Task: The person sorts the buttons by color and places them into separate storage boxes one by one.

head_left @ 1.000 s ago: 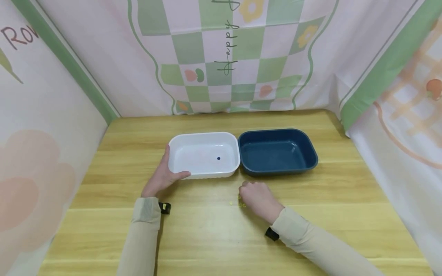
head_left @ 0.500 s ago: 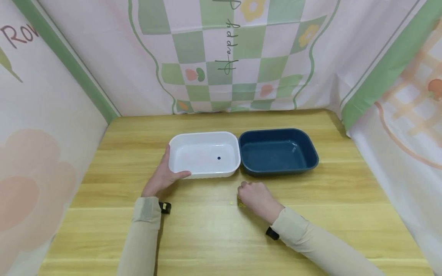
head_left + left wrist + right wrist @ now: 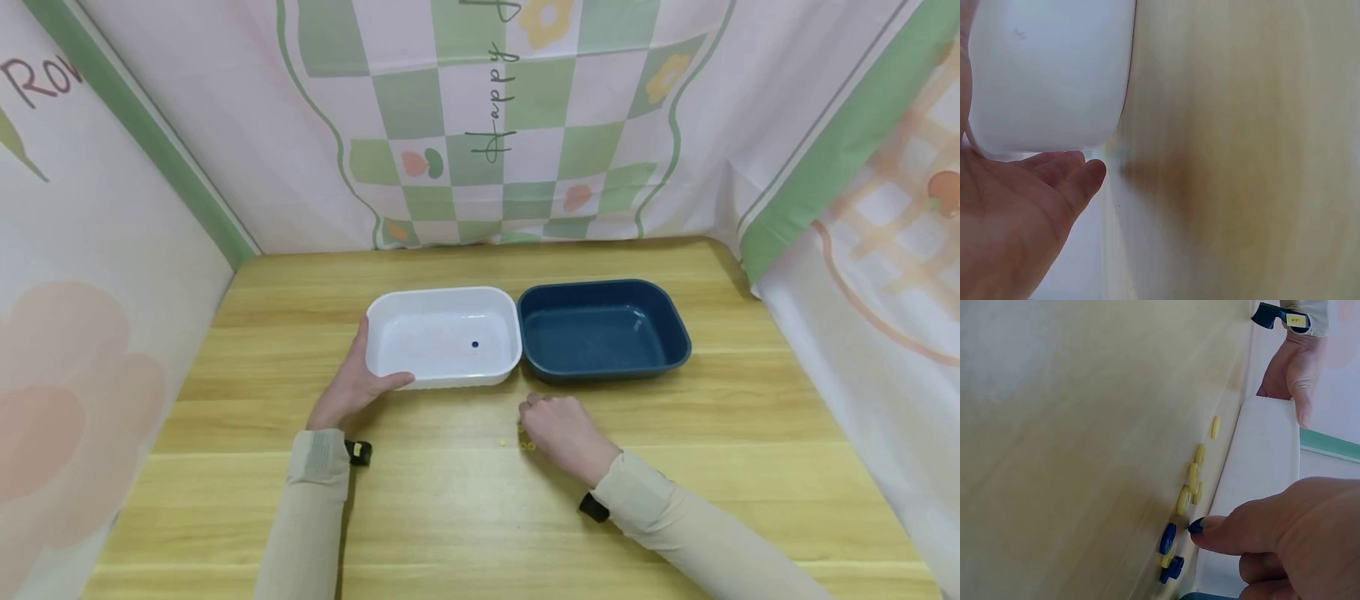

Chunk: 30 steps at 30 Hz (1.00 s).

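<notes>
My left hand [image 3: 351, 385] holds the left end of the white plastic basin [image 3: 420, 342]. Its thumb lies along the front wall, and the fingers [image 3: 1079, 181] lie against the end wall in the left wrist view. In front of the basins, my right hand [image 3: 564, 437] is low over the table. The right wrist view shows a small blue button [image 3: 1195, 526] pinched at its fingertips. Several yellow buttons [image 3: 1194, 478] and a few blue buttons [image 3: 1167, 539] lie close by on the wood. One dark blue button [image 3: 475, 344] sits inside the white basin.
A dark blue basin [image 3: 600, 329] stands right against the white one on its right side. The wooden table [image 3: 450, 517] backs onto a checked curtain [image 3: 480, 200], with printed cloth at both sides.
My right hand has shifted only slightly over the buttons, leaving a little more of the yellow ones showing than half a second ago. The left hand and both basins keep their places.
</notes>
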Available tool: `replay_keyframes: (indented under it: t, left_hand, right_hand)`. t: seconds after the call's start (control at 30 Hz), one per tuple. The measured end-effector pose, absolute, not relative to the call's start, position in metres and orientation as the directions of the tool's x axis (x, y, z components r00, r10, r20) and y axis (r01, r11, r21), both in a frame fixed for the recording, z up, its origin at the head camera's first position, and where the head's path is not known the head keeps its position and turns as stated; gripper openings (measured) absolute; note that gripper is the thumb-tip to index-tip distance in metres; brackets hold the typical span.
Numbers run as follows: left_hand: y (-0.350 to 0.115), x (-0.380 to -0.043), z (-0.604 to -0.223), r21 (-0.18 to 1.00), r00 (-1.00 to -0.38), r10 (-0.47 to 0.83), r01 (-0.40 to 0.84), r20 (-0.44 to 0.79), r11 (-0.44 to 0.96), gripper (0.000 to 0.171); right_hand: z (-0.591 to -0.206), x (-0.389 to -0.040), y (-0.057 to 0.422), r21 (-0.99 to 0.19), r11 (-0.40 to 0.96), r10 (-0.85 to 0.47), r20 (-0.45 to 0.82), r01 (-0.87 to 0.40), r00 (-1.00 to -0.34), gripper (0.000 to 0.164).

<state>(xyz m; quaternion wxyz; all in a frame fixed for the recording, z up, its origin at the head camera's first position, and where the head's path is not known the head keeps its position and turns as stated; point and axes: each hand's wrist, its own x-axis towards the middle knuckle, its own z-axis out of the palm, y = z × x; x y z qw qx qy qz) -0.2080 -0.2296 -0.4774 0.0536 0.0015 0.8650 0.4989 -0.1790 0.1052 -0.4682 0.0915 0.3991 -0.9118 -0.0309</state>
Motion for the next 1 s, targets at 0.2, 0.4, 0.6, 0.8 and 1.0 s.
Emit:
replay_keyframes:
  t: [0.2, 0.4, 0.6, 0.8, 1.0]
  left_hand:
    - [-0.229, -0.208, -0.478, 0.873, -0.995, 0.064, -0.037, -0.078, 0.487, 0.132]
    - [-0.229, -0.208, -0.477, 0.877, -0.995, 0.069, -0.028, -0.070, 0.480, 0.131]
    - [-0.230, -0.209, -0.477, 0.879, -0.995, 0.069, -0.025, -0.066, 0.476, 0.132]
    - [-0.230, -0.209, -0.478, 0.877, -0.995, 0.076, -0.015, -0.058, 0.480, 0.132]
    - [-0.231, -0.209, -0.478, 0.872, -0.995, 0.078, -0.012, -0.057, 0.490, 0.131]
  right_hand:
    - [-0.468, -0.179, 0.107, 0.094, 0.690, -0.722, 0.156, -0.718, -0.674, 0.012]
    - [-0.455, -0.182, 0.106, -0.038, 0.723, -0.666, 0.226, -0.690, -0.711, 0.010]
    - [-0.439, -0.184, 0.101, -0.350, 0.728, -0.582, 0.138, -0.589, -0.802, 0.008]
    - [-0.434, -0.191, 0.100, -0.709, 0.600, -0.504, 0.026, -0.372, -0.863, 0.015]
    - [-0.427, -0.204, 0.099, -0.898, 0.435, -0.378, -0.112, -0.069, -0.919, 0.024]
